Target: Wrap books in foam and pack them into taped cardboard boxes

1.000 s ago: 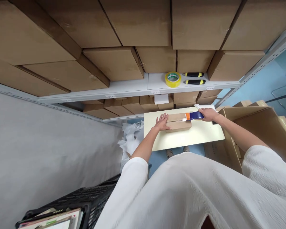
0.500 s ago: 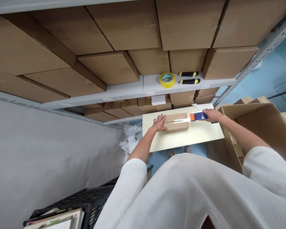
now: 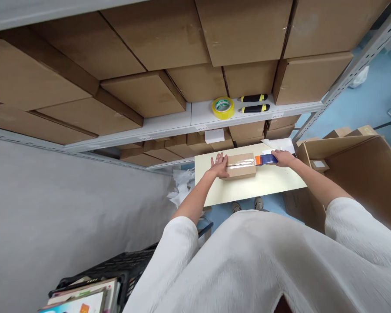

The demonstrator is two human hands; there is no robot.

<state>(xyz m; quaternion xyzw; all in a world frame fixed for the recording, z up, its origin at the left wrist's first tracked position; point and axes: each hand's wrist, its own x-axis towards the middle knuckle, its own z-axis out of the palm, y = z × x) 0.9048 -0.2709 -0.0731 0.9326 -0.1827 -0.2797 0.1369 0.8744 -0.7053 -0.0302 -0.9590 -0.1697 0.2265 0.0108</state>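
Observation:
A small cardboard box [image 3: 241, 172] lies on the pale yellow tabletop [image 3: 247, 191], with a shiny strip of clear tape along its top seam. My left hand [image 3: 219, 166] holds the box's left end, fingers spread over the top and thumb at the near side. In my closed right hand [image 3: 283, 158] is a blue and orange tape dispenser [image 3: 266, 159]. Its orange front sits at the right end of the box, where the tape runs out. Whether it touches the box I cannot tell.
Large cartons [image 3: 247, 30] fill the shelf ahead. On its edge lie a yellow tape roll [image 3: 223, 108] and two utility knives [image 3: 254, 108]. An open carton [image 3: 352, 174] stands at right. White paper [image 3: 181, 187] hangs left of the table; a black crate [image 3: 127, 274] is lower left.
My right hand and the tape dispenser have come slightly left, closer to the box's right end. My left hand stays on the box. The view has shifted a little.

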